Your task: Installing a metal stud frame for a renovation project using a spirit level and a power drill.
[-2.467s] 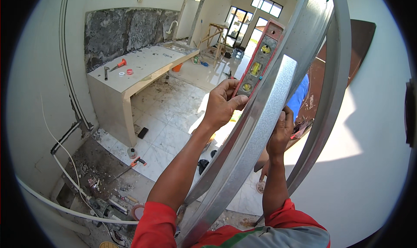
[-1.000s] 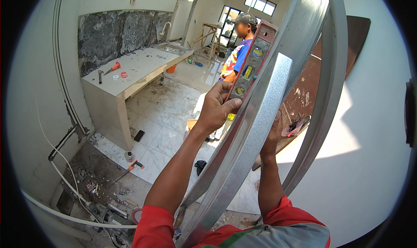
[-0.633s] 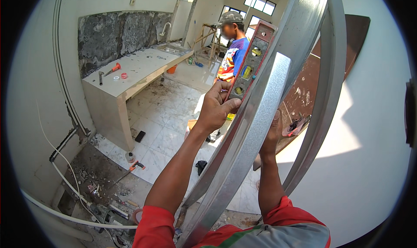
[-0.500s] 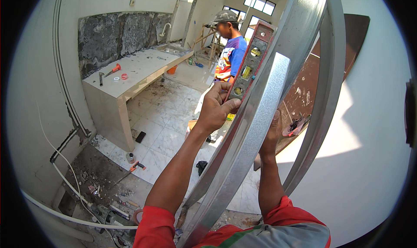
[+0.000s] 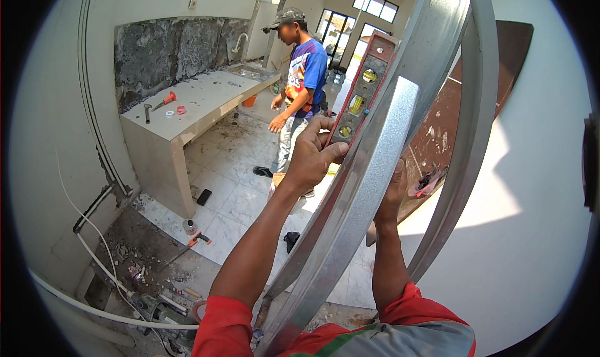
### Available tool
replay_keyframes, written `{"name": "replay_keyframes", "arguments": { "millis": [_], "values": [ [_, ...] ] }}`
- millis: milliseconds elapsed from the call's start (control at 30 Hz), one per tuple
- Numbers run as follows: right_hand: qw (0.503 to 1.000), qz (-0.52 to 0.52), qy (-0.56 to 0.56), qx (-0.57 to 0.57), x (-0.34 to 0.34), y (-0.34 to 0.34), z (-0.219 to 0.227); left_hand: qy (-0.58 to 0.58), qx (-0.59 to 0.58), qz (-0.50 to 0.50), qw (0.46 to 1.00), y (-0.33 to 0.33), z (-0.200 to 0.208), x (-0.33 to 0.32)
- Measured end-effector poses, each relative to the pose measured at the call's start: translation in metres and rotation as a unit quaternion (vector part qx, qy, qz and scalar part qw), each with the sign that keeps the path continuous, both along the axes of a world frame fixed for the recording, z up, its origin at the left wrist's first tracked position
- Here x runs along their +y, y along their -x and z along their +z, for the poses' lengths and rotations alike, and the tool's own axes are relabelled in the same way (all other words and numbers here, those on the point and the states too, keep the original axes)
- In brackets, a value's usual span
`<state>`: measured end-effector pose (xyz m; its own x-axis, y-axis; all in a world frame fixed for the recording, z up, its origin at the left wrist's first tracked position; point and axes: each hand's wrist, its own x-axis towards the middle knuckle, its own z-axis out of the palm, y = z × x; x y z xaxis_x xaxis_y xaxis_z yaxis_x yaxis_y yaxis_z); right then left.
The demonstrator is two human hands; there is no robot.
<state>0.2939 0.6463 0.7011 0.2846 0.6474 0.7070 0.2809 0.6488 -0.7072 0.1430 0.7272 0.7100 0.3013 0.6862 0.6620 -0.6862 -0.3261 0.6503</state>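
A red-edged spirit level (image 5: 364, 75) with several yellow-green vials lies lengthwise against a galvanized metal channel (image 5: 369, 163). My left hand (image 5: 314, 155) is closed on the level's lower end, thumb and fingers pinching it against the metal. On the channel's other side, my right hand (image 5: 392, 194) grips the metal, with most of its fingers hidden behind the edge. The channel slants from beside my body up to the top of the view. Another metal length (image 5: 478, 125) curves along its right in the fisheye picture.
Ahead, a person (image 5: 303, 75) in a cap and blue shirt stands beside a counter (image 5: 187, 107) bearing a hammer (image 5: 147, 112) and an orange-handled tool (image 5: 165, 99). A phone (image 5: 203, 197), a handsaw (image 5: 187, 249) and rubble (image 5: 131, 244) lie on the floor. A brown panel (image 5: 437, 125) leans right.
The person ahead has moved left towards the counter, and both of their hands now show. My hands, the spirit level and the channel stay almost in place.
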Motion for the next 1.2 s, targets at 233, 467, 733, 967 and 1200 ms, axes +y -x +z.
{"name": "replay_keyframes", "arguments": {
  "millis": [233, 467, 733, 967, 1200],
  "values": [
    [1.000, -0.016, -0.009, -0.009, 0.001, 0.001, -0.001, -0.001, -0.006, 0.006, 1.000, -0.001, -0.003, 0.004],
    [0.999, -0.018, -0.024, 0.020, -0.001, 0.008, 0.002, 0.006, -0.006, -0.006, 1.000, -0.002, -0.002, 0.001],
    [1.000, -0.023, -0.015, 0.001, -0.001, 0.002, 0.000, 0.005, -0.004, -0.005, 1.000, -0.002, 0.000, 0.000],
    [1.000, -0.020, -0.008, -0.009, 0.001, 0.004, 0.000, -0.002, -0.001, -0.005, 1.000, 0.001, -0.001, 0.003],
    [1.000, -0.009, -0.007, -0.007, -0.001, 0.003, 0.001, -0.019, 0.019, 0.012, 1.000, 0.001, -0.003, 0.005]
  ]
}}
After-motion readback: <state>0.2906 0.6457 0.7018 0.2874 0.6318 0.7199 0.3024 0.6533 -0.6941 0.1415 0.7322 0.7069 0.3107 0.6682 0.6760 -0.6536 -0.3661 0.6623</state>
